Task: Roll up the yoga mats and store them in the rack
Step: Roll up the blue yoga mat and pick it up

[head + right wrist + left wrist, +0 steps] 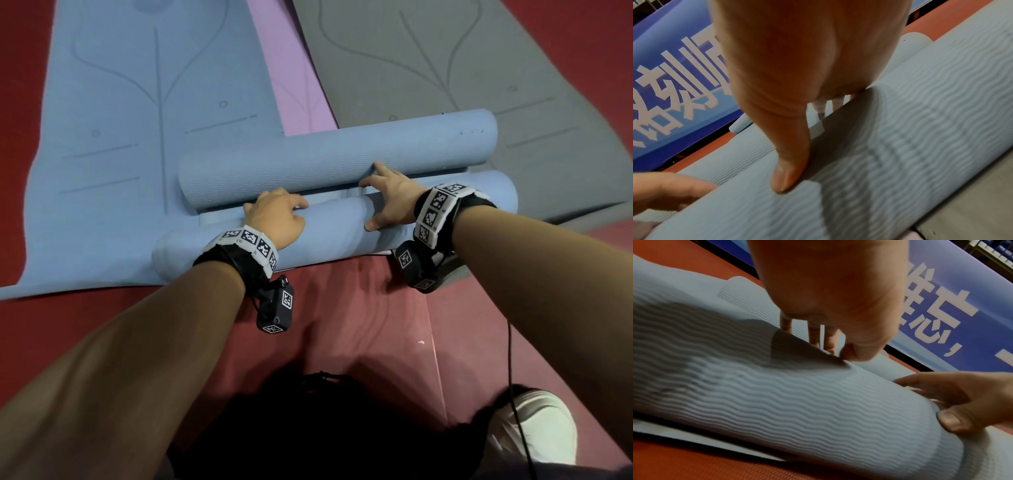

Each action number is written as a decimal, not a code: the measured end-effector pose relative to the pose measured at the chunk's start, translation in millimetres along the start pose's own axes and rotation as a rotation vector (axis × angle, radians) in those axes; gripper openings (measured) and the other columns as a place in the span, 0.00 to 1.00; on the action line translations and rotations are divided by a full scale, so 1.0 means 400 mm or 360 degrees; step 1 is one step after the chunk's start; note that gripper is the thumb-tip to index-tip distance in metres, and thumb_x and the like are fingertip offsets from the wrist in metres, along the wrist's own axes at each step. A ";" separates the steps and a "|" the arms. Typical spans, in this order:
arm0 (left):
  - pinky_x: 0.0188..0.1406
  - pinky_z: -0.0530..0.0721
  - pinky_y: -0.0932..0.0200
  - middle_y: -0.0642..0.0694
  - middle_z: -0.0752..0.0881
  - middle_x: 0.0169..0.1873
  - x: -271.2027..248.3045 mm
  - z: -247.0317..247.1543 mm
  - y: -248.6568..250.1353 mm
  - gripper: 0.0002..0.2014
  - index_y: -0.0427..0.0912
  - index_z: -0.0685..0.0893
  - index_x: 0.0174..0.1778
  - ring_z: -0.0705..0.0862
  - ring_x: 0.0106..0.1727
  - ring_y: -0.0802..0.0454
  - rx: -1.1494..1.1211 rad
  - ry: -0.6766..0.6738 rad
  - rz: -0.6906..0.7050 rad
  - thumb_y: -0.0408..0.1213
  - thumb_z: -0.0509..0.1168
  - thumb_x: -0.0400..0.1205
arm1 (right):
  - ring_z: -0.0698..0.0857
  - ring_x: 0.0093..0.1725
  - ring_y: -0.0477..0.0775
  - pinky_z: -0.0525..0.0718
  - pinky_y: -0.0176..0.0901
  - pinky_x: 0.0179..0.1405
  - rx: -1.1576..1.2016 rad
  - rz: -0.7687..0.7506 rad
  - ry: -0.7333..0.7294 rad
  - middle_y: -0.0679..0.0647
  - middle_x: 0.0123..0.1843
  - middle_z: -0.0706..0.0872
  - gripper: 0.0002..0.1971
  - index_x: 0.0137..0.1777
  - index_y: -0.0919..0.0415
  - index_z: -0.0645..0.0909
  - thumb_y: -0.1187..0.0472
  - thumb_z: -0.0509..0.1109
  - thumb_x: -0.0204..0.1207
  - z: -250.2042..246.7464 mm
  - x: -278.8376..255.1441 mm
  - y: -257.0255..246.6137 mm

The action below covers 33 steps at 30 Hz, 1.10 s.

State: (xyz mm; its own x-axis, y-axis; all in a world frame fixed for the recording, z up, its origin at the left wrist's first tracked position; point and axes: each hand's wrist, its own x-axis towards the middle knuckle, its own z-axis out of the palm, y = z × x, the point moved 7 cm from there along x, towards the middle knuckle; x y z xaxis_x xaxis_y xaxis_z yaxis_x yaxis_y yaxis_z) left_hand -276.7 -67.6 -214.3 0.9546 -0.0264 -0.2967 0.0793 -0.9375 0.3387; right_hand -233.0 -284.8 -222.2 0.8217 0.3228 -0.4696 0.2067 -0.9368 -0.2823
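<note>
- A blue banner (962, 308) is standing beyond the hands, carrying large white Chinese characters; they are cut off by the frame edges and by the hands, so no full word is readable.
- Square black-and-white code tags are showing on the wristbands (251, 240) of both arms.
- The left hand (275, 219) is resting on the near roll (329, 233) of a blue mat, fingers curling over its far side; the fingertips are hidden, so how firmly it is gripping cannot be told.
- The right hand (388, 198) is lying spread on the same roll, fingers straight and reaching toward the far roll (339, 161), thumb pressing the near side.
- The far roll is lying just beyond both hands, beside the near one.
- A flat blue mat (113, 137) is stretching out left of the hands, a pink mat (294, 78) and a grey mat (445, 61) beyond them, all cut off at the top.
- Everything is lying on a red floor (359, 325).
- The wrist views are blurring the mat's wavy texture.
</note>
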 end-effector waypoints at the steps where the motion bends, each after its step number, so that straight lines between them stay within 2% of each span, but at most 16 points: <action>1: 0.68 0.68 0.43 0.51 0.80 0.66 -0.001 0.007 0.000 0.22 0.58 0.82 0.70 0.73 0.72 0.45 0.0020 -0.0037 0.0007 0.44 0.66 0.79 | 0.61 0.82 0.62 0.67 0.58 0.79 0.0010 0.0002 0.0008 0.58 0.83 0.57 0.48 0.81 0.52 0.66 0.46 0.84 0.63 -0.001 0.002 0.001; 2: 0.68 0.68 0.43 0.52 0.78 0.68 -0.003 0.013 0.001 0.24 0.58 0.81 0.71 0.71 0.72 0.45 0.0058 -0.0065 0.0011 0.49 0.68 0.77 | 0.63 0.81 0.63 0.67 0.58 0.78 0.0029 0.0003 0.0026 0.58 0.83 0.59 0.47 0.81 0.53 0.66 0.46 0.84 0.63 -0.003 0.003 0.002; 5: 0.69 0.69 0.42 0.52 0.72 0.66 -0.009 0.021 0.005 0.39 0.60 0.77 0.74 0.68 0.70 0.46 0.0199 -0.0126 0.0046 0.62 0.78 0.66 | 0.67 0.79 0.64 0.68 0.55 0.78 0.0119 -0.0005 0.0110 0.59 0.82 0.60 0.46 0.81 0.55 0.68 0.47 0.84 0.65 -0.011 0.008 0.003; 8: 0.68 0.69 0.41 0.52 0.71 0.68 -0.007 0.023 0.006 0.46 0.60 0.73 0.77 0.68 0.71 0.46 0.0270 -0.0139 0.0064 0.63 0.80 0.62 | 0.67 0.79 0.65 0.68 0.54 0.78 0.0185 -0.0006 0.0152 0.58 0.84 0.60 0.46 0.82 0.55 0.67 0.47 0.83 0.66 -0.015 0.015 0.010; 12: 0.67 0.68 0.39 0.51 0.76 0.68 0.005 0.011 0.006 0.40 0.61 0.72 0.73 0.71 0.71 0.44 0.0222 -0.0060 0.0042 0.59 0.80 0.66 | 0.69 0.79 0.63 0.68 0.54 0.78 0.0285 -0.0006 0.0253 0.58 0.82 0.64 0.41 0.81 0.56 0.69 0.51 0.81 0.69 -0.026 0.019 0.015; 15: 0.70 0.66 0.36 0.52 0.76 0.71 0.017 0.008 0.002 0.36 0.62 0.72 0.77 0.68 0.75 0.44 0.0222 -0.0086 0.0009 0.59 0.75 0.73 | 0.74 0.75 0.63 0.72 0.57 0.74 0.0329 0.0011 0.0343 0.56 0.78 0.70 0.35 0.78 0.57 0.72 0.51 0.79 0.72 -0.032 0.030 0.012; 19: 0.74 0.62 0.26 0.54 0.71 0.74 0.030 0.009 -0.004 0.34 0.63 0.68 0.81 0.63 0.77 0.44 0.0225 -0.0127 -0.0053 0.59 0.70 0.78 | 0.80 0.64 0.63 0.77 0.57 0.65 0.0362 0.0036 0.0471 0.55 0.65 0.80 0.21 0.63 0.57 0.80 0.50 0.77 0.73 -0.038 0.044 0.011; 22: 0.75 0.58 0.25 0.52 0.72 0.76 0.039 0.004 0.001 0.31 0.61 0.68 0.80 0.64 0.79 0.43 0.0196 -0.0103 -0.0080 0.55 0.69 0.81 | 0.81 0.62 0.64 0.76 0.55 0.65 0.0284 0.0090 0.0591 0.58 0.62 0.83 0.16 0.56 0.58 0.83 0.48 0.74 0.76 -0.038 0.047 0.006; 24: 0.76 0.56 0.24 0.51 0.72 0.77 0.044 0.004 0.002 0.29 0.61 0.67 0.81 0.63 0.80 0.42 0.0197 -0.0108 -0.0098 0.54 0.66 0.83 | 0.80 0.65 0.64 0.71 0.55 0.70 0.0148 0.0117 0.0549 0.59 0.64 0.83 0.21 0.61 0.58 0.82 0.44 0.71 0.77 -0.035 0.049 -0.001; 25: 0.77 0.54 0.24 0.51 0.71 0.78 0.046 0.006 0.002 0.29 0.61 0.66 0.82 0.62 0.80 0.42 0.0204 -0.0125 -0.0102 0.54 0.65 0.84 | 0.79 0.67 0.63 0.68 0.55 0.73 0.0062 0.0105 0.0469 0.59 0.67 0.82 0.28 0.65 0.58 0.79 0.39 0.72 0.73 -0.032 0.050 -0.006; 27: 0.78 0.51 0.22 0.52 0.67 0.82 0.051 0.013 0.002 0.29 0.60 0.63 0.84 0.60 0.82 0.41 0.0226 -0.0157 -0.0092 0.54 0.61 0.86 | 0.73 0.73 0.62 0.64 0.59 0.76 -0.0172 0.0050 0.0260 0.58 0.71 0.75 0.46 0.72 0.57 0.72 0.32 0.79 0.58 -0.020 0.046 -0.014; 28: 0.78 0.50 0.22 0.53 0.66 0.83 0.052 0.015 0.001 0.29 0.60 0.62 0.85 0.60 0.82 0.42 0.0239 -0.0168 -0.0085 0.54 0.60 0.87 | 0.70 0.75 0.62 0.62 0.61 0.77 -0.0323 0.0032 0.0174 0.58 0.73 0.71 0.54 0.75 0.56 0.67 0.32 0.82 0.52 -0.012 0.045 -0.017; 30: 0.78 0.50 0.23 0.54 0.64 0.84 0.051 0.016 -0.001 0.31 0.60 0.60 0.86 0.58 0.83 0.42 0.0250 -0.0199 -0.0074 0.55 0.59 0.85 | 0.63 0.80 0.64 0.57 0.64 0.80 -0.0586 0.0038 0.0095 0.61 0.81 0.60 0.64 0.81 0.53 0.57 0.36 0.87 0.46 0.009 0.044 -0.017; 33: 0.78 0.54 0.24 0.54 0.64 0.83 0.052 0.011 -0.004 0.43 0.61 0.58 0.86 0.60 0.82 0.43 0.0257 -0.0301 -0.0043 0.55 0.70 0.75 | 0.58 0.83 0.65 0.55 0.64 0.82 -0.0682 0.0102 0.0150 0.63 0.86 0.50 0.66 0.83 0.50 0.52 0.42 0.89 0.47 0.026 0.042 -0.016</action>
State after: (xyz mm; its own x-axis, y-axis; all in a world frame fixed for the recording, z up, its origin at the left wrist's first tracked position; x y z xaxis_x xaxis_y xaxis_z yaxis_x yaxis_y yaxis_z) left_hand -258.1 -68.1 -225.0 0.8808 -0.0507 -0.4708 0.0428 -0.9817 0.1858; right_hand -226.2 -271.8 -236.9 0.8808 0.2672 -0.3908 0.3391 -0.9322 0.1268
